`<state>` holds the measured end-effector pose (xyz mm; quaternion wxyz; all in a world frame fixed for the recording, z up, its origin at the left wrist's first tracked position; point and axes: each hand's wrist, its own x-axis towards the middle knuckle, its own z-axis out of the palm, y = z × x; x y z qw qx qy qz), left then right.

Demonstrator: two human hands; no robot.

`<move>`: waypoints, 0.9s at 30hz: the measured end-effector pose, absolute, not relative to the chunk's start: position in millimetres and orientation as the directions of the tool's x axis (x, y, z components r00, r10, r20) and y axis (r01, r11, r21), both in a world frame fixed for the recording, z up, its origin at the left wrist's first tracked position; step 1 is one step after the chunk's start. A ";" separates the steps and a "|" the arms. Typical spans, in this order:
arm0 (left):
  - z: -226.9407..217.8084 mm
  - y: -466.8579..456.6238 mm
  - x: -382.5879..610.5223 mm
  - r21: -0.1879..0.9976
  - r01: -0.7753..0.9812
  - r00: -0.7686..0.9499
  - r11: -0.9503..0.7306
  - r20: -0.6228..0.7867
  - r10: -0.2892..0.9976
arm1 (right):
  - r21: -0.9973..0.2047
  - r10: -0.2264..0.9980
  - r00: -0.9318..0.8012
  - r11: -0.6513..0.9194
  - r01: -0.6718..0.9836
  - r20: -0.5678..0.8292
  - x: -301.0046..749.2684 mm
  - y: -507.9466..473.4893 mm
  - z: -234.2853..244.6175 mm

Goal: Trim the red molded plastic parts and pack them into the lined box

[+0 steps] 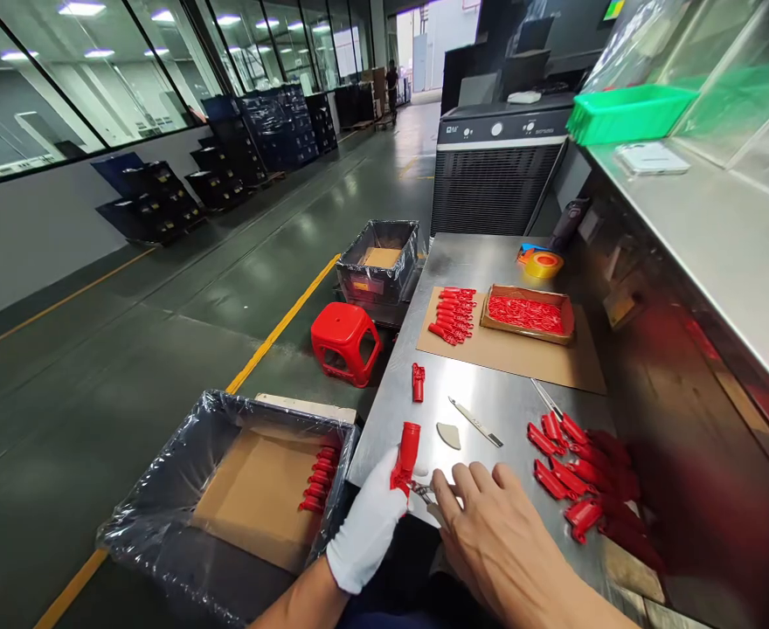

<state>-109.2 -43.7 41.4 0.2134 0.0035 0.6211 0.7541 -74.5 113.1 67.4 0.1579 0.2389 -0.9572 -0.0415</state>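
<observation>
My left hand (368,520), in a white glove, is closed around a red plastic part (409,450) with a tubular upper end, held tilted over the near table edge. My right hand (489,533) is bare and closed on small metal pliers (420,491); their jaws meet the lower end of the part, and the handles are mostly hidden under the fingers. Beyond the hands, one red tubular part (419,383) lies alone on the metal table (371,437). A slim knife-like tool (476,422) and a grey fan-shaped piece (448,435) lie nearby.
Several red parts (564,467) are heaped at the right. On cardboard (509,362) are a row of red parts (453,314) and a box of small red pieces (529,330). Left of the table are a lined bin (207,411), a red stool (345,336) and another bin (377,288).
</observation>
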 end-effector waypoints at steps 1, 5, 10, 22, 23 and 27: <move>44.5 -42.2 -109.2 0.939 -0.318 -0.913 -0.134 -0.265 0.312 | 0.161 -0.467 -0.839 0.884 -0.439 0.278 -74.0 112.5 67.2; 52.2 -37.1 -109.9 0.942 -0.314 -0.924 -0.117 -0.276 0.263 | 0.164 -0.463 -0.848 0.886 -0.434 0.259 -72.3 111.7 65.1; 49.3 -33.6 -112.3 0.946 -0.298 -0.924 -0.129 -0.251 0.290 | 0.146 -0.444 -0.847 0.896 -0.420 0.291 -74.6 112.1 64.8; 35.5 -43.8 -112.1 0.939 -0.306 -0.909 -0.155 -0.240 0.341 | 0.122 -0.425 -0.844 0.905 -0.408 0.328 -73.1 113.4 65.1; 36.3 -43.9 -111.8 0.939 -0.308 -0.908 -0.151 -0.244 0.339 | 0.131 -0.429 -0.843 0.903 -0.409 0.325 -72.6 113.2 63.9; 41.7 -43.4 -109.6 0.938 -0.327 -0.905 -0.115 -0.276 0.324 | 0.182 -0.451 -0.842 0.892 -0.413 0.295 -70.6 111.0 58.0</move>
